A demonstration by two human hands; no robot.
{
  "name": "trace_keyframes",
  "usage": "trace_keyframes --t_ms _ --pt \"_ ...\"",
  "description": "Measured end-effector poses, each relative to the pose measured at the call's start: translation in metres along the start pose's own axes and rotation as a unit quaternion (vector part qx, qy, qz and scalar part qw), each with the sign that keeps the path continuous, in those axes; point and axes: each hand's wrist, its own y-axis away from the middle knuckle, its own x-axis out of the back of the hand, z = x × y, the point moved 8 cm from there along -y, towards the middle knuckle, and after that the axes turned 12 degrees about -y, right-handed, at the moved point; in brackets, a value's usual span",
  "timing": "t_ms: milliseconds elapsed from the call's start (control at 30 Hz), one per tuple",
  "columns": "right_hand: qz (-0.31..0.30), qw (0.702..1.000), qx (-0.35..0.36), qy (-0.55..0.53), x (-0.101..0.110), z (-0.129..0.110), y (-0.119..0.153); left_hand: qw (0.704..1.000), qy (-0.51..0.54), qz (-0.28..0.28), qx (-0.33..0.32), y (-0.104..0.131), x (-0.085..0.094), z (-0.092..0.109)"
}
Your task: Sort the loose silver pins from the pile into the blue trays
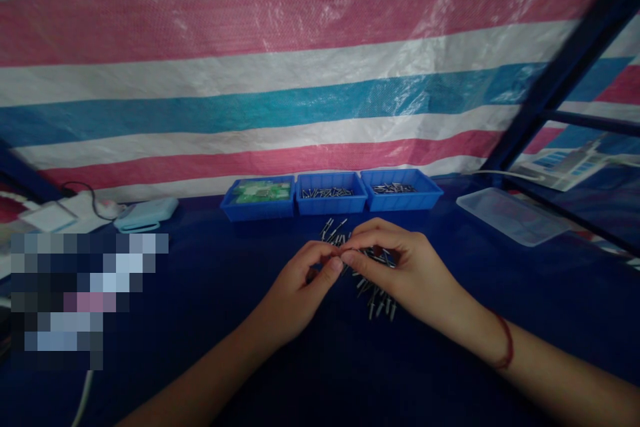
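My left hand and my right hand meet fingertip to fingertip above a loose pile of metal rivets on the dark blue table. Thumb and fingers of each hand are pinched together; whatever lies between them is too small to make out. Part of the pile is hidden under my right hand. Behind stand three blue bins: the left bin has green and clear packets, while the middle bin and the right bin contain more small metal pieces.
A clear plastic lid lies at the right back. At the left back are a light blue case, a white plug block and cables. A blurred-out patch covers the left side. A striped sheet hangs behind the table.
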Motion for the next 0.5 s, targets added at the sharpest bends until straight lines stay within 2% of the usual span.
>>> trace_keyframes --t_ms 133,300,500 --pt "-0.005 1.000 0.012 0.001 -0.001 -0.003 0.001 1.000 0.005 -0.002 0.001 0.000 -0.001 0.001" --pt "0.020 0.999 0.020 0.014 0.002 -0.002 0.001 1.000 -0.012 0.016 -0.011 0.000 0.000 0.001" --pt "0.018 1.000 0.013 0.006 0.001 0.002 0.002 0.996 -0.032 0.077 -0.034 0.003 0.012 0.005"
